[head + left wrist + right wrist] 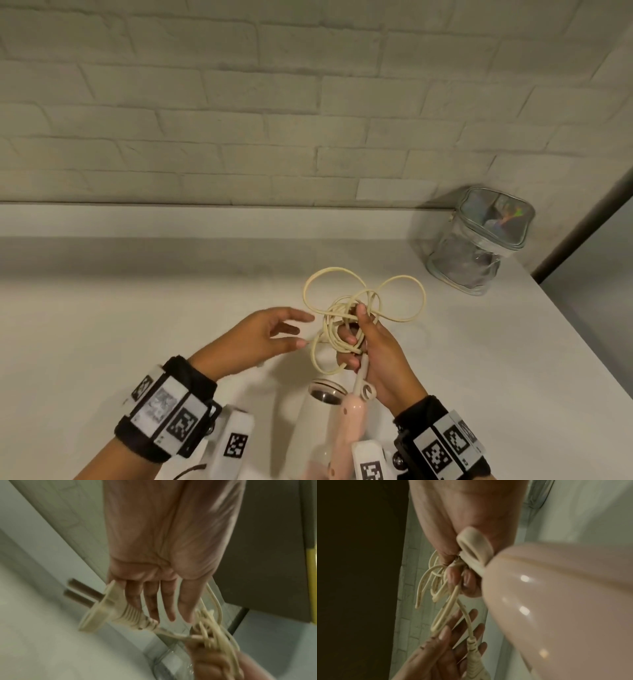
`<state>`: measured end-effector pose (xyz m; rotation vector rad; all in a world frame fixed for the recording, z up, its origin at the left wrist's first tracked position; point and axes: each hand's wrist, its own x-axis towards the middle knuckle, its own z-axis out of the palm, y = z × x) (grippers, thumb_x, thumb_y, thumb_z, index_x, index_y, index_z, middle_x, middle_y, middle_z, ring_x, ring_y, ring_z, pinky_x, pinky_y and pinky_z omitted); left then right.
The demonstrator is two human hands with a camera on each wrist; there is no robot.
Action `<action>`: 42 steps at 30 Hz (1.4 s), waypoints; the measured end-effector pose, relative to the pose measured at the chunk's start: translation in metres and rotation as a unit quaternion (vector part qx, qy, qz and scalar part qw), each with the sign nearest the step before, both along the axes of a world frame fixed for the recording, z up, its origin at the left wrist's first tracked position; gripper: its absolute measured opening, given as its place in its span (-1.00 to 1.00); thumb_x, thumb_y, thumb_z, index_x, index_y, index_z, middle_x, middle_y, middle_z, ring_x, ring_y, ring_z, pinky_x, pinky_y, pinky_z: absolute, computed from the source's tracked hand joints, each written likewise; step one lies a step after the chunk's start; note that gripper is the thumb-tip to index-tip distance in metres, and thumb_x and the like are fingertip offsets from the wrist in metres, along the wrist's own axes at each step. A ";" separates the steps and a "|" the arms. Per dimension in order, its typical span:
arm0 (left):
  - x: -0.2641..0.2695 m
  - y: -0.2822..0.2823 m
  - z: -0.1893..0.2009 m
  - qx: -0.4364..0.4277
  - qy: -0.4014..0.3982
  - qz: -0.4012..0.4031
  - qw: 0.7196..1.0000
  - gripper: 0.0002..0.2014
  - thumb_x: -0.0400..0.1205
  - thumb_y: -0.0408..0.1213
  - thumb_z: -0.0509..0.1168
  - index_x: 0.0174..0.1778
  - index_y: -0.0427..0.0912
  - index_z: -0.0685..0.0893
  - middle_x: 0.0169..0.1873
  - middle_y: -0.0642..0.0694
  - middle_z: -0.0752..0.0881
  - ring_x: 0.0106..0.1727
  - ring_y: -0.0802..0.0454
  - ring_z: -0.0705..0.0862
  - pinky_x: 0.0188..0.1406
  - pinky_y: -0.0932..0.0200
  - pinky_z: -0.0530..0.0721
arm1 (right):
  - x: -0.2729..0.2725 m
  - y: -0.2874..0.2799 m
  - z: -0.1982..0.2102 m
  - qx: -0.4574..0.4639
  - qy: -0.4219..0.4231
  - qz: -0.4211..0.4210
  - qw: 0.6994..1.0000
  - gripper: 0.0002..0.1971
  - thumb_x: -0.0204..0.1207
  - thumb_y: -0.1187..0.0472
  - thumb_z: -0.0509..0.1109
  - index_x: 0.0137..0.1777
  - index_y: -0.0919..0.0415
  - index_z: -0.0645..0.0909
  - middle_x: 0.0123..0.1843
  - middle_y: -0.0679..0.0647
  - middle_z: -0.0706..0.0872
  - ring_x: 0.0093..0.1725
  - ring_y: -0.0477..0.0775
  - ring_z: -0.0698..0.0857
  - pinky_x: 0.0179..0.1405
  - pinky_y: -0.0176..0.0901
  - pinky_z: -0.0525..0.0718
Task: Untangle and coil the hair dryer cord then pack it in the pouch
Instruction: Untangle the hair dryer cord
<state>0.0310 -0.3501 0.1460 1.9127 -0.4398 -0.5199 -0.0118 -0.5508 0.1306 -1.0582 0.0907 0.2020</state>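
The right hand grips the tangled cord; the left hand is spread open at nine o'clock. Only the left wrist view shows one plug with two pins. One pouch stands at two o'clock.

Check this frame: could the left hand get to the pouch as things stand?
Probably yes. The left hand is open, and bare table leads to the pouch, but the cord bunched in the right hand lies between.

Home, white counter, brick wall
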 end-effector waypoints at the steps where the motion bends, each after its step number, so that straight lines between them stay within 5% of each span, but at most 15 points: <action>1: -0.004 -0.002 -0.004 -0.007 -0.014 0.011 1.000 -0.74 0.49 -0.21 0.42 0.08 0.05 0.65 0.07 0.08 0.73 0.11 0.25 0.66 -0.32 0.43 0.60 | 0.000 0.001 0.000 -0.008 -0.006 0.003 1.000 -0.63 0.61 -0.10 0.10 -0.17 0.17 0.55 -0.43 0.07 0.38 -0.57 -0.04 0.29 -0.57 -0.24 0.28; 3: -0.010 -0.008 -0.010 -0.038 -0.034 0.052 0.997 -0.89 0.58 -0.32 0.31 -0.06 -0.03 0.71 -0.11 0.08 0.80 0.01 0.21 0.71 -0.11 0.41 0.59 | 0.000 0.003 0.000 -0.016 -0.012 0.009 1.000 -0.61 0.62 -0.10 0.08 -0.19 0.17 0.55 -0.38 0.13 0.39 -0.57 -0.02 0.32 -0.53 -0.22 0.30; 5: -0.016 -0.018 -0.010 -0.063 -0.008 0.072 0.995 -0.81 0.64 -0.22 0.22 -0.14 -0.08 0.75 -0.21 0.15 0.82 -0.06 0.25 0.73 0.03 0.40 0.57 | 0.000 0.007 0.000 -0.015 -0.008 0.010 1.000 -0.61 0.62 -0.09 0.10 -0.12 0.22 0.56 -0.30 0.24 0.44 -0.57 -0.01 0.38 -0.52 -0.22 0.34; 8: -0.020 -0.029 -0.009 -0.087 0.032 0.085 0.992 -0.68 0.54 0.00 0.31 -0.19 -0.21 0.76 -0.24 0.03 0.81 -0.10 0.16 0.73 0.02 0.30 0.56 | -0.001 0.010 0.001 0.004 -0.002 0.010 1.000 -0.65 0.61 -0.03 0.17 0.03 0.28 0.55 -0.27 0.18 0.52 -0.54 0.01 0.43 -0.52 -0.23 0.39; 11: -0.016 -0.032 -0.010 -0.104 -0.008 0.157 0.982 -0.67 0.42 0.04 0.39 -0.35 -0.20 0.64 -0.39 -0.02 0.66 -0.25 0.11 0.61 -0.13 0.18 0.50 | -0.003 0.010 0.004 0.060 -0.007 0.032 0.998 -0.73 0.50 0.16 0.24 0.07 0.34 0.52 -0.14 0.24 0.61 -0.38 0.14 0.58 -0.40 -0.12 0.53; 13: -0.012 -0.031 -0.009 -0.159 0.014 0.201 0.966 -0.72 0.51 -0.09 0.33 -0.24 -0.29 0.62 -0.29 -0.17 0.68 -0.21 -0.02 0.67 -0.12 0.14 0.60 | -0.006 0.010 0.004 0.074 -0.009 0.030 0.997 -0.67 0.45 0.32 0.21 0.19 0.41 0.50 0.01 0.39 0.67 -0.14 0.31 0.71 -0.22 0.06 0.71; 16: -0.011 -0.031 0.001 -0.218 0.055 0.210 0.952 -0.83 0.65 -0.33 0.17 -0.08 -0.39 0.57 -0.23 -0.20 0.73 -0.27 -0.01 0.78 -0.29 0.27 0.70 | -0.010 0.012 0.001 0.049 -0.010 -0.004 0.999 -0.68 0.56 0.45 0.15 0.29 0.33 0.50 0.18 0.37 0.70 0.15 0.38 0.70 0.05 0.24 0.72; 19: -0.008 -0.027 0.006 -0.225 0.046 0.213 0.950 -0.82 0.64 -0.28 0.19 -0.07 -0.32 0.62 -0.22 -0.15 0.77 -0.19 -0.04 0.79 -0.25 0.30 0.72 | -0.013 0.010 0.001 -0.101 -0.011 -0.058 0.993 -0.78 0.56 0.34 0.28 0.20 0.22 0.54 0.13 0.22 0.75 0.11 0.20 0.74 0.08 0.07 0.73; 22: -0.007 -0.023 0.009 -0.221 0.037 0.217 0.950 -0.86 0.62 -0.26 0.23 -0.13 -0.22 0.66 -0.19 -0.16 0.80 -0.12 -0.11 0.80 -0.10 0.21 0.75 | -0.019 -0.008 -0.003 -0.279 -0.032 -0.153 0.948 -0.84 0.43 0.27 0.47 -0.08 0.10 0.55 -0.10 0.03 0.69 -0.12 -0.12 0.70 -0.20 -0.38 0.63; 26: -0.008 -0.025 0.007 -0.198 0.011 0.226 0.954 -0.88 0.60 -0.27 0.26 -0.07 -0.24 0.64 -0.15 -0.24 0.80 -0.10 -0.11 0.80 0.03 0.11 0.74 | -0.033 -0.027 0.005 -0.377 -0.150 -0.274 0.872 -0.67 0.42 0.40 0.43 -0.38 0.03 0.40 -0.40 -0.11 0.53 -0.40 -0.14 0.47 -0.29 -0.38 0.46; 29: -0.010 -0.031 0.007 -0.194 0.003 0.213 0.957 -0.85 0.59 -0.26 0.28 -0.03 -0.26 0.62 -0.12 -0.27 0.78 -0.09 -0.09 0.80 -0.02 0.17 0.75 | -0.029 -0.009 0.021 -0.440 -0.215 -0.168 0.855 -0.81 0.42 0.22 0.48 -0.28 -0.04 0.53 -0.33 -0.11 0.59 -0.38 -0.08 0.53 -0.35 -0.36 0.52; 31: -0.013 -0.036 0.008 -0.196 -0.014 0.198 0.960 -0.88 0.57 -0.26 0.29 -0.07 -0.23 0.64 -0.14 -0.27 0.77 -0.10 -0.11 0.79 -0.08 0.20 0.75 | -0.015 0.005 0.027 -0.531 -0.212 -0.088 0.816 -0.86 0.40 0.05 0.48 -0.07 -0.05 0.64 -0.19 -0.17 0.62 -0.32 -0.08 0.60 -0.28 -0.36 0.56; 35: -0.013 -0.042 0.009 -0.178 -0.047 0.198 0.963 -0.87 0.53 -0.20 0.32 -0.12 -0.19 0.65 -0.20 -0.21 0.75 -0.11 -0.13 0.77 -0.02 0.10 0.75 | 0.003 0.013 0.034 -0.619 -0.230 -0.047 0.750 -0.89 0.43 0.24 0.41 -0.07 0.14 0.71 -0.22 -0.01 0.67 -0.27 -0.01 0.60 -0.23 -0.23 0.57; 40: -0.010 -0.043 0.004 -0.121 -0.100 0.229 0.961 -0.86 0.60 -0.23 0.27 -0.21 -0.20 0.61 -0.31 -0.20 0.74 -0.28 -0.02 0.78 -0.26 0.05 0.75 | 0.001 0.011 0.035 -0.588 -0.205 -0.126 0.772 -0.85 0.37 0.34 0.33 -0.32 0.13 0.43 -0.43 -0.15 0.40 -0.46 -0.11 0.46 -0.48 -0.36 0.39; 42: -0.008 -0.038 0.000 -0.122 -0.079 0.253 0.957 -0.83 0.63 -0.28 0.23 -0.22 -0.28 0.58 -0.32 -0.22 0.69 -0.37 0.02 0.75 -0.42 0.08 0.75 | 0.006 0.001 0.031 -0.515 -0.163 -0.173 0.824 -0.83 0.38 0.42 0.28 -0.36 0.19 0.42 -0.49 0.00 0.46 -0.47 0.16 0.58 -0.51 -0.18 0.49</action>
